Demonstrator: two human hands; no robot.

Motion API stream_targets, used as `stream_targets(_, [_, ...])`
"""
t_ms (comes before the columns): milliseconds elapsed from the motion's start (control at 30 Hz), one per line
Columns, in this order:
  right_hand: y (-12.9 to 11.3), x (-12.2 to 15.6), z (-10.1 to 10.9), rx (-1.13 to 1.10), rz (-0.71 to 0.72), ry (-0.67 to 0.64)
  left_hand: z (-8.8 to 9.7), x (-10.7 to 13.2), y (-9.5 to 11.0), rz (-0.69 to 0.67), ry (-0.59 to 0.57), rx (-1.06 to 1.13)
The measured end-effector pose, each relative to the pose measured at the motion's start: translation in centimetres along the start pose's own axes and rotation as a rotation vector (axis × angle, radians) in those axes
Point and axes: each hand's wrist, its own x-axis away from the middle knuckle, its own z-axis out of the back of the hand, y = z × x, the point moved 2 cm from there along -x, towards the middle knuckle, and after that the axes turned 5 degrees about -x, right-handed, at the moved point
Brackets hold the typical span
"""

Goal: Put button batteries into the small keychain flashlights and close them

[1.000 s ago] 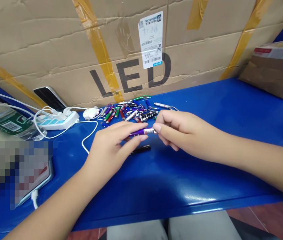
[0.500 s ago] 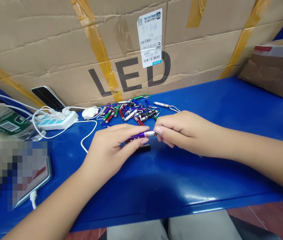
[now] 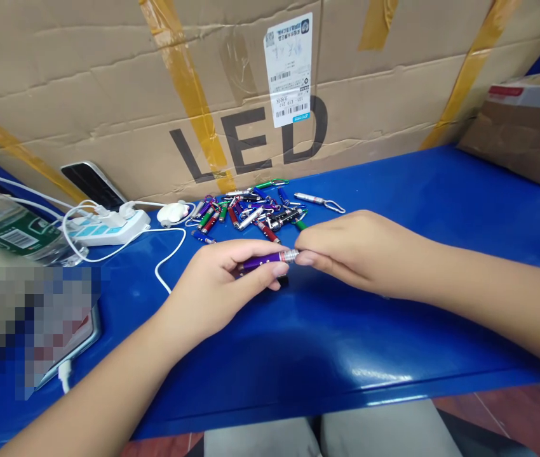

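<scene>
A purple mini flashlight [image 3: 265, 259] with a silver ribbed end lies across the fingers of my left hand [image 3: 213, 282], pinched between thumb and fingers and pointing right. My right hand [image 3: 346, 249] is closed at the silver end, thumb and fingertips meeting there; what lies inside those fingers is hidden. Just below my left fingertips, part of a black object [image 3: 283, 280] shows on the blue tabletop. Behind my hands sits a pile of mini flashlights [image 3: 251, 218] in red, green, blue, black, purple and silver, several with carabiner clips. One silver mini flashlight [image 3: 310, 198] lies apart from the pile, on its right.
A white power strip [image 3: 112, 230] with cables and a white round plug-like item [image 3: 173, 214] stand left. A dark phone [image 3: 91, 183] leans on the big cardboard box [image 3: 370, 101]. Nearer are a plastic bottle [image 3: 22, 238] and a charging phone [image 3: 91, 330]. A smaller carton [image 3: 527, 127] sits right.
The purple flashlight has turned in my left hand, and its ribbed silver end now shows more. My right hand has rolled slightly, its lower fingers tucked in. My left fingers cover more of the black object.
</scene>
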Motion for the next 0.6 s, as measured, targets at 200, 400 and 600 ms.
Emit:
stream_targets(200, [-0.3, 0.0, -0.5, -0.475, -0.223, -0.039, 0.2, 0.2, 0.5, -0.202, 0.114, -0.237])
stream_targets(400, [-0.4, 0.3, -1.1, -0.776, -0.362, -0.132, 0.4, 0.2, 0.8, -0.327, 0.200, -0.335])
stream_targets(600, [0.1, 0.2, -0.3, -0.271, -0.145, 0.057, 0.2, 0.0, -0.1, -0.080, 0.054, -0.014])
